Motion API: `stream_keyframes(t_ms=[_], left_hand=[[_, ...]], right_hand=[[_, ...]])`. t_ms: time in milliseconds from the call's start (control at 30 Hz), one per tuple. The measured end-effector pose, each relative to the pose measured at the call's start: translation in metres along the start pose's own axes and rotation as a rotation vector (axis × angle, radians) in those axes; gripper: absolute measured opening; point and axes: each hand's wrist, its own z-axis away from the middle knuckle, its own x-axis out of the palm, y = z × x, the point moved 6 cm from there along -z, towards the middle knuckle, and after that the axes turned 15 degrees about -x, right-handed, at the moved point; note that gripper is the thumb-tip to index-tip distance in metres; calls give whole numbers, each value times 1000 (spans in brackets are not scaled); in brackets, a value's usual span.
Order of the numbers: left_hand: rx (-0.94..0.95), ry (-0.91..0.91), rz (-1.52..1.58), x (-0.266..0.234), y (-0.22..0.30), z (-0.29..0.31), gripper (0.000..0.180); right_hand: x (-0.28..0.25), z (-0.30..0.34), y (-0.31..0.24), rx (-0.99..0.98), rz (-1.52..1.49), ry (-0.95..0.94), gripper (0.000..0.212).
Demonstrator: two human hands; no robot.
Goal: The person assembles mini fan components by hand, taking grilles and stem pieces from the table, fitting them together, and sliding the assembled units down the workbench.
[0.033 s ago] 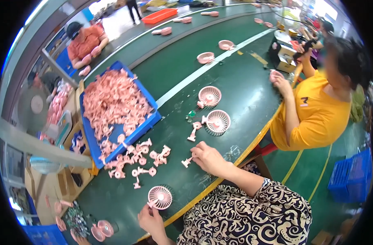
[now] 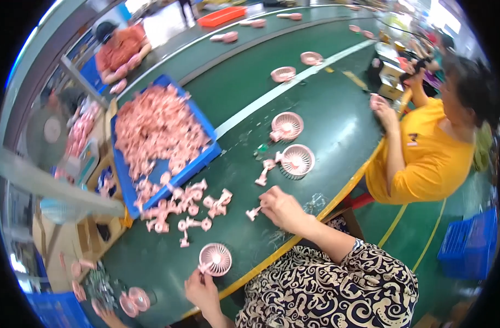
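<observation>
Pink plastic throughout, laid out on a green bench (image 2: 329, 123).

Left hand (image 2: 202, 292): thumb and fingers pinch the short stem of a slotted fan cage (image 2: 215, 259), held near the bench's yellow edge, open face upward. Right hand (image 2: 285, 212): fingers drawn together on one end of a small bracket (image 2: 252, 214), its T-shaped foot poking out to the left. Whether the bracket is lifted or rests on the bench: cannot tell.

State of parts: cage and bracket in hand are well apart, not joined. Nearby, an upper cage (image 2: 287, 126) and a lower cage (image 2: 296, 160) lie on the bench, each with a stub at its left side; whether a bracket is fitted to either is too small to judge. A single loose bracket (image 2: 264, 173) lies just beside the lower one.

Stock: blue tray (image 2: 207, 158) carries a large heap of small pink parts (image 2: 159, 126), with a loose cluster (image 2: 176, 202) spilled past its near end. Judgement: few cages within reach against many loose small pieces, so most of this stock looks unused.

Co-worker in yellow (image 2: 433, 153), to the right, holds another pink piece (image 2: 377, 101).
</observation>
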Motion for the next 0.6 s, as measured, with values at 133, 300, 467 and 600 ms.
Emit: stream_keyframes(t_ms=[133, 300, 467, 600], left_hand=[[104, -89, 74, 8, 10, -5, 21], [152, -84, 257, 3, 37, -3, 16], [104, -25, 282, 6, 19, 6, 12], [117, 17, 256, 6, 18, 11, 9]], right_hand=[[-1, -2, 15, 39, 63, -34, 27], [-5, -21, -13, 135, -24, -127, 29], [37, -29, -86, -223, -309, -83, 27], [63, -23, -120, -358, -227, -169, 29]])
